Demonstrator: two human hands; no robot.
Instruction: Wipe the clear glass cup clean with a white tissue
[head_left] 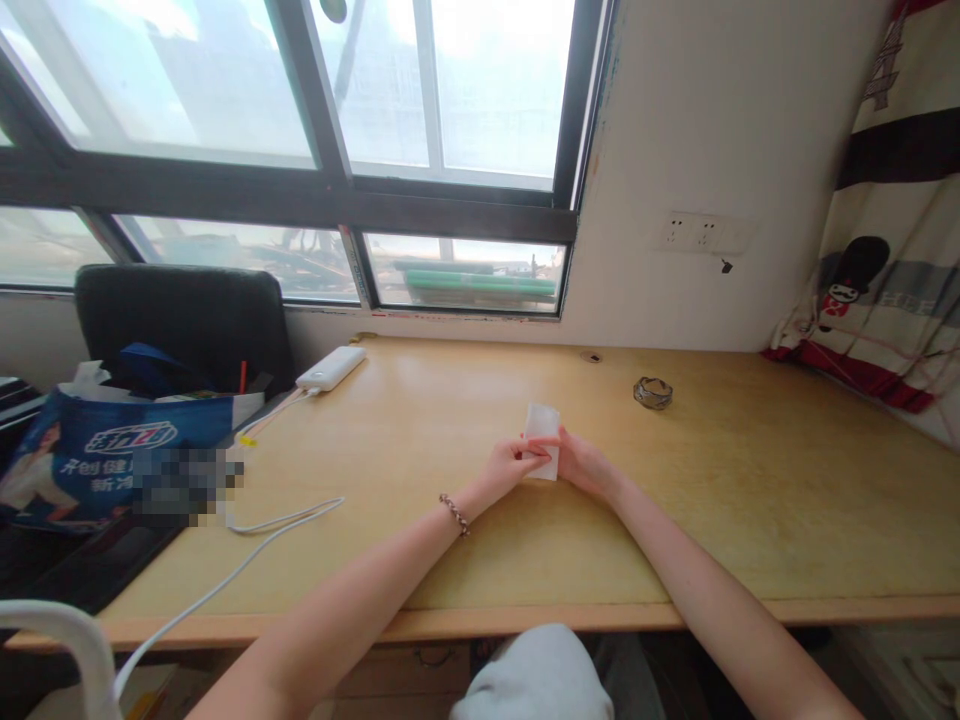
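Note:
A small white piece of folded paper [542, 421] stands upright between my hands, above the middle of the wooden desk [420, 400]. My left hand [517, 460] grips it from the left, thumb and fingers closed across its near face. From the right, my right hand [581, 462] holds its edge, with fingers partly hidden behind the paper. A beaded bracelet [455, 514] circles my left wrist. Farther back to the right, a dark metal ring-shaped ashtray or bowl [652, 393] rests on the desk.
A white power bank [331, 369] with a white cable [285, 522] lies at the desk's left edge. Beyond it are a black chair [184, 310] and a blue printed bag [112, 440]. A window, wall sockets [705, 233] and a patterned curtain [892, 260] border the desk.

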